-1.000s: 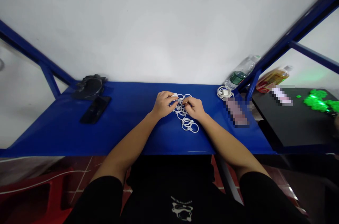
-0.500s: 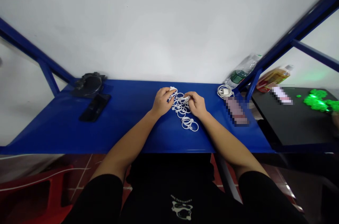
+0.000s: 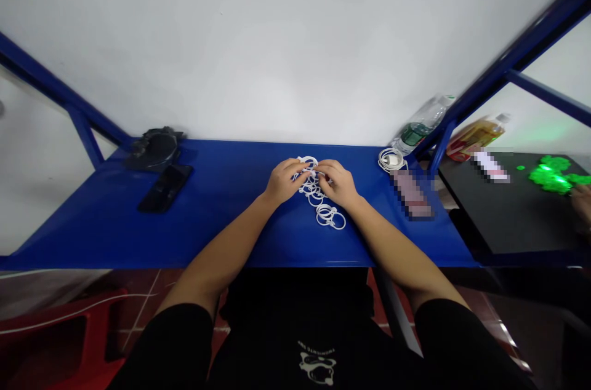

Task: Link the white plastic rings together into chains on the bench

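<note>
My left hand (image 3: 282, 182) is closed, its thumb and fingers pinching white plastic rings (image 3: 309, 160) above the pile. Facing it, with fingertips nearly meeting those of the left, my right hand (image 3: 340, 184) is closed on a white ring that its fingers mostly cover. Beneath and between both hands lies a jumble of white rings (image 3: 316, 200), partly hidden by the fingers. A smaller group of several overlapping rings (image 3: 338, 221) rests nearer the front edge.
The blue table (image 3: 221, 218) carries a black phone (image 3: 165, 189) and a dark crumpled bag (image 3: 154, 147) at left. To the right are a coiled white cable (image 3: 391, 160), a blurred-out flat object (image 3: 412, 193) and a bottle (image 3: 413, 133). Another person's hand (image 3: 582, 200) is near green pieces (image 3: 551, 175).
Both hands have come together over the pile, the right moving left and the left slightly right, each with rings in its fingers. The other person's hand has come further into view.
</note>
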The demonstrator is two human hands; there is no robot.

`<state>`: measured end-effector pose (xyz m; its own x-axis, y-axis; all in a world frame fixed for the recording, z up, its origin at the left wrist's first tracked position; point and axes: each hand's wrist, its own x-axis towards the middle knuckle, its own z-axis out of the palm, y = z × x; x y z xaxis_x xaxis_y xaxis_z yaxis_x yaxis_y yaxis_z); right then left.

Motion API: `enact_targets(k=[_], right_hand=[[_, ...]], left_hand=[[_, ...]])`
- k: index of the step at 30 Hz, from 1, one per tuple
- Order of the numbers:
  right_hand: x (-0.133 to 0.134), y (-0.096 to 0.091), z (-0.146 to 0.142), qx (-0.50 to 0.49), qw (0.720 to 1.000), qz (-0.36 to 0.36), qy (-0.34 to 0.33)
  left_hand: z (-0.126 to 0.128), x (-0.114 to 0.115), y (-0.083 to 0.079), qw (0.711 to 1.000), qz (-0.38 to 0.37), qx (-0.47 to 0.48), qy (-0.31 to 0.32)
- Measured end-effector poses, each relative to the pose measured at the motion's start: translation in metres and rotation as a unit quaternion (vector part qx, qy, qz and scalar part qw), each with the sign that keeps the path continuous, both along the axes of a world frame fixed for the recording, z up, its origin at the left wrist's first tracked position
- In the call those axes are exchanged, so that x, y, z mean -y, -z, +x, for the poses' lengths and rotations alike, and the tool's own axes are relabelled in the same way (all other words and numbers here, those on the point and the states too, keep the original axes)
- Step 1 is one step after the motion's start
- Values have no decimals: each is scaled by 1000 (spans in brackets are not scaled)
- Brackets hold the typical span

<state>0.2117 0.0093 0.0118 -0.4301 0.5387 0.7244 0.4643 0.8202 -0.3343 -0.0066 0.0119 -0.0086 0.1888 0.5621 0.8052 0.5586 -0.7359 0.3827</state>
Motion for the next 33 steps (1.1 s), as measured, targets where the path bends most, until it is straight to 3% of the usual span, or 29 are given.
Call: enact_targets(k=[8,19,22,33], right_hand=[[-3,1,2,12,999,-30,8],[2,-1,-1,-18,1000,-5,9],[4,-2,-2,-11,1000,6,-17],[5,1,-2,-15,999,-3,-35]], left_hand=[[1,5,-8,999,-3,-13,39],[-2,5,-11,995,28,-95,17],[-2,5,-11,993,22,-117,17],[-2,7,-10,993,25,-109,33]])
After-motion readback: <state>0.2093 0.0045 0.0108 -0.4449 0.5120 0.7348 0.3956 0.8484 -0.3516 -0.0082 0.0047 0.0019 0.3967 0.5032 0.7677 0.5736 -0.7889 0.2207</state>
